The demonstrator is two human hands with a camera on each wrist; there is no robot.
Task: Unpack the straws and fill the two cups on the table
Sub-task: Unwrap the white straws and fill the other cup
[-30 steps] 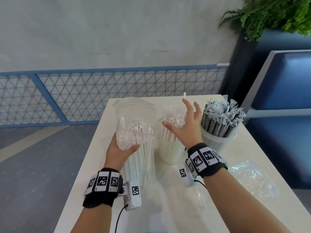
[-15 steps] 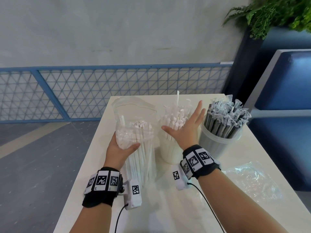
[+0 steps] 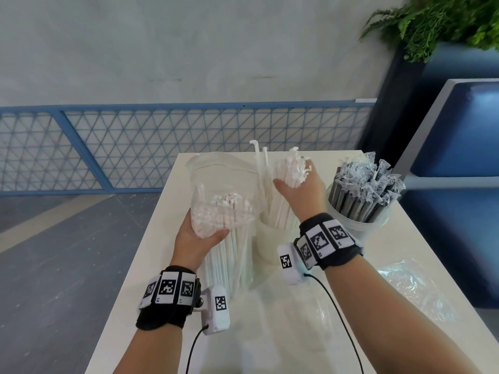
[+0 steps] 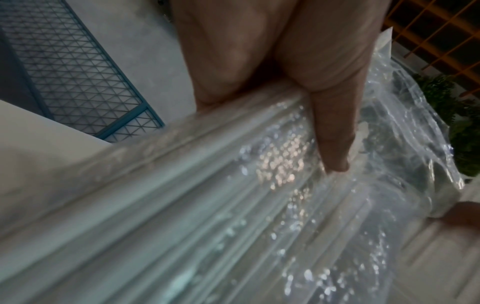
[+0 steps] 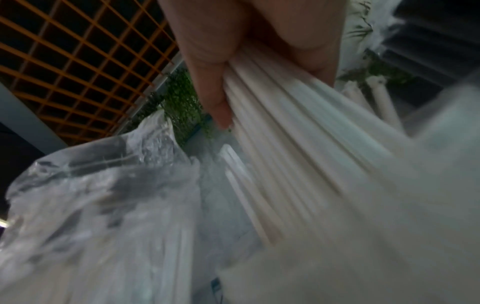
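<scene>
My left hand (image 3: 198, 238) grips a clear plastic bag (image 3: 224, 184) of white straws (image 3: 229, 211) that stands upright on the white table (image 3: 270, 333); the left wrist view shows my thumb (image 4: 332, 133) pressed on the bag (image 4: 259, 205). My right hand (image 3: 299, 190) is curled round a bundle of white straws (image 3: 290, 174) lifted above the white cup (image 3: 266, 247). In the right wrist view my thumb (image 5: 215, 92) clamps those straws (image 5: 285, 133). A second cup (image 3: 361, 225) on the right holds dark wrapped straws (image 3: 364, 187).
An empty crumpled clear bag (image 3: 415, 290) lies on the table at the right. A blue mesh railing (image 3: 162, 147) runs behind the table. A blue seat (image 3: 459, 147) and a green plant (image 3: 437, 20) stand to the right.
My right hand went from spread open over the straws in the white cup to closed round a bunch of them, now raised. My left hand kept its hold on the bag.
</scene>
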